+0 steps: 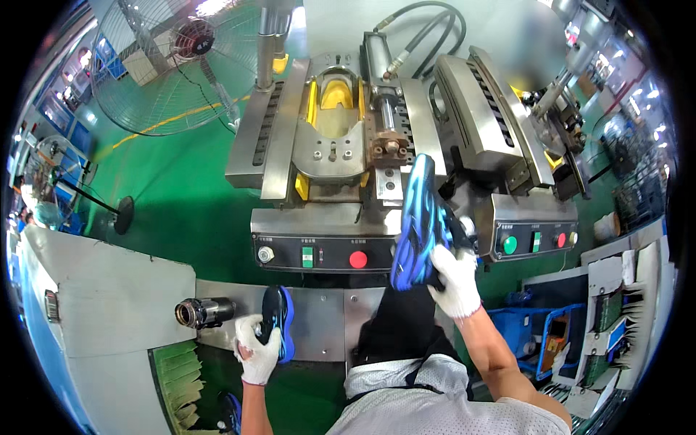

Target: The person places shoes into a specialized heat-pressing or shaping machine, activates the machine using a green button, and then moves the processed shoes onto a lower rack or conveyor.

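Observation:
My left hand [257,351], in a white knit glove, is closed around one end of a black-and-blue shoe [287,326], low over the metal ledge. In my right hand [457,281], gloved the same way, is a second shoe [419,225], raised in front of the press machine; its shiny blue and purple sole side shows, and the fingers wrap its lower end. Behind and left of that shoe stands the press machine's steel frame [330,156], with a yellow pad [337,94] inside its oval opening. The undersides of both grips are hidden.
Below the press, a control panel [330,251] carries a red button [358,259]. A steel cylinder [205,312] lies on the metal ledge [322,337]. Similar equipment [478,116] stands right. A large wire fan [170,65] is back left; a blue cart [533,337] is at right.

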Motion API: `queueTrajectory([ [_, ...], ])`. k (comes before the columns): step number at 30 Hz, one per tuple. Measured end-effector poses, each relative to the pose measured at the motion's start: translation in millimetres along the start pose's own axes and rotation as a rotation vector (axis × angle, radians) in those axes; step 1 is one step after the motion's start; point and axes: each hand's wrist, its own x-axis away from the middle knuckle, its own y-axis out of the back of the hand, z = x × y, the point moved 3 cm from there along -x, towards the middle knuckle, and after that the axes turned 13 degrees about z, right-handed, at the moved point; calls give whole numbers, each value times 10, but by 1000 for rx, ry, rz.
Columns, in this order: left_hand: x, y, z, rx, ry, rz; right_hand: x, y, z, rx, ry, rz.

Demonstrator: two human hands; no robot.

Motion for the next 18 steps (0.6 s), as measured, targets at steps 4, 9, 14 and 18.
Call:
queueTrajectory([
  [4,436,-570,719,-38,250,115,-1072,-816,293,122,-73,130],
  [9,569,-819,992,30,130,121,-2782,-1300,403,410,-56,166],
  [14,630,-859,1172,271,20,142,-4129,-1411,-202,1369,13,-48],
  [18,604,-865,1191,347,-16,156,-4586,-1316,-758,1675,-18,-286],
])
